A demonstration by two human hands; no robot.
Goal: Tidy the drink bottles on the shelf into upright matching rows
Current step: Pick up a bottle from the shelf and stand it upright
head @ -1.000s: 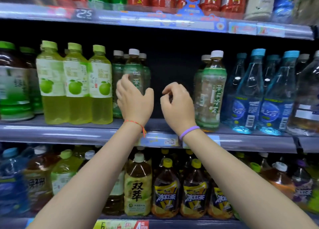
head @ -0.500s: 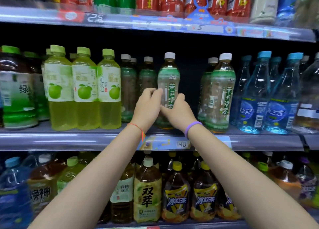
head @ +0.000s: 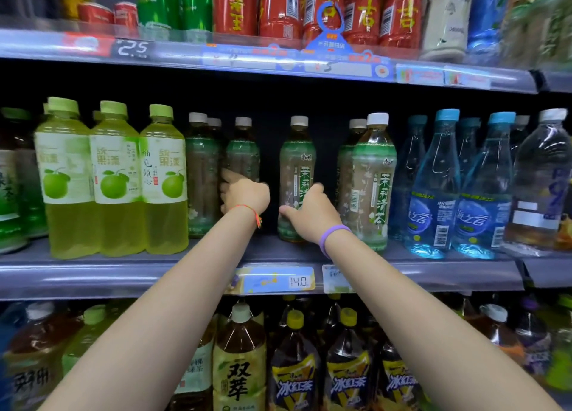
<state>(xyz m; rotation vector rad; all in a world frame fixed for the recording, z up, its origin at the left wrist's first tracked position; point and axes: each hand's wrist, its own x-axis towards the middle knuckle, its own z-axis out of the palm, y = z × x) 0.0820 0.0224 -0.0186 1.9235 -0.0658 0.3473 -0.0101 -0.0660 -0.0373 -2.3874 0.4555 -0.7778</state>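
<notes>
We see both arms reaching into the middle shelf. The right hand wraps the lower body of a jasmine tea bottle, thumb across the front near its base and fingers curled behind it out of sight. That bottle stands upright on the shelf deck, its long axis vertical, white cap up and label facing us; the hand covers the bottom of the label.

The left hand is just left of that bottle, at a second tea bottle set deeper in the shelf. Its fingers bend round the bottle's left side, but they are shadowed and we cannot tell whether they grip it or only touch it. This bottle is also upright, with its lower half hidden by the hand.

Right of the right hand stands a front tea bottle, upright, label forward, with another partly hidden behind it. Left of the left hand stands a dim tea bottle, then the green pomelo drink bottles. Beyond the front tea bottle are blue water bottles.
</notes>
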